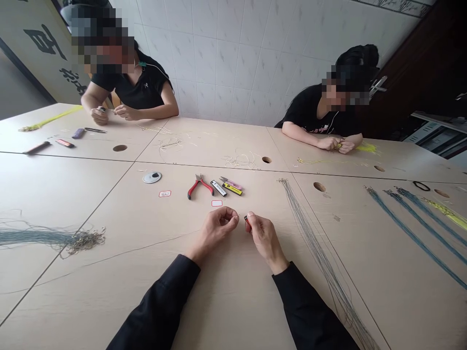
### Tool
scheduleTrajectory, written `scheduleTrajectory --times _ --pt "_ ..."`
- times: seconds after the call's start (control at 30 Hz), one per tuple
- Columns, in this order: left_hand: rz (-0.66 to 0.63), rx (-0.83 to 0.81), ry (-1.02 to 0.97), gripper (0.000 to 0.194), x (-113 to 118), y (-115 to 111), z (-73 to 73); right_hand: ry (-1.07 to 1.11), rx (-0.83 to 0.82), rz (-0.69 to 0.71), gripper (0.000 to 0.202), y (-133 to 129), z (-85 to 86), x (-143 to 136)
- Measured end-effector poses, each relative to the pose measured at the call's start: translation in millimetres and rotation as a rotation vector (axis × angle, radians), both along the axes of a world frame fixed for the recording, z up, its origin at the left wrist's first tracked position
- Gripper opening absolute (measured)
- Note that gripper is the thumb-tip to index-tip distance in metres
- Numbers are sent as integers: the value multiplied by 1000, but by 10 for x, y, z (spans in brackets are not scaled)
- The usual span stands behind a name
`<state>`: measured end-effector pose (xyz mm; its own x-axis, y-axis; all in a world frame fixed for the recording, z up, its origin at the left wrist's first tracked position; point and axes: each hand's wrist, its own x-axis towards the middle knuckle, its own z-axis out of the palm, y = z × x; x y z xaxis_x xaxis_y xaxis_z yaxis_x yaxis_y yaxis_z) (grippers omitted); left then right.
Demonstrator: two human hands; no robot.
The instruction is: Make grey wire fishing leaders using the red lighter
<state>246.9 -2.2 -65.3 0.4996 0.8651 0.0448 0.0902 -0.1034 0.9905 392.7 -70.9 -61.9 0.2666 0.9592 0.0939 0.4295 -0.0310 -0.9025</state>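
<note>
My left hand (218,227) is closed in a pinch on a thin grey-blue cord (146,246), which trails across the table to the left edge. My right hand (263,234) is wrapped round a small red and black lighter (247,222), its top pointing towards the left fingertips. A small gap separates the two hands. Just beyond them lie red-handled pliers (200,186), a white lighter (219,188), a yellow lighter (232,189) and pink snips (232,183). Whether a flame burns cannot be made out.
Blue-grey cords with metal clasps (87,240) lie left; a long grey bundle (314,248) runs down the right, with blue bundles (412,233) beyond. Two people sit across the table (233,301), handling yellow cords. A round disc (152,177) lies ahead.
</note>
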Motion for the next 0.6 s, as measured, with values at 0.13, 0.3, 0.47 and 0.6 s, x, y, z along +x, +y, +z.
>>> scheduleTrajectory --times 0.13,0.3,0.47,0.6 --pt "-16 -6 -30 25 -8 -18 52 -71 -41 -21 51 4 18 -20" --pt "-26 -19 -32 25 -19 -21 60 -69 -60 -10 51 5 18 -26" --pt "-29 -15 -29 25 -22 -12 23 -47 -64 -10 53 13 7 -21" --pt "-38 -6 -38 24 -22 -14 7 -64 -84 -10 55 23 1 -18"
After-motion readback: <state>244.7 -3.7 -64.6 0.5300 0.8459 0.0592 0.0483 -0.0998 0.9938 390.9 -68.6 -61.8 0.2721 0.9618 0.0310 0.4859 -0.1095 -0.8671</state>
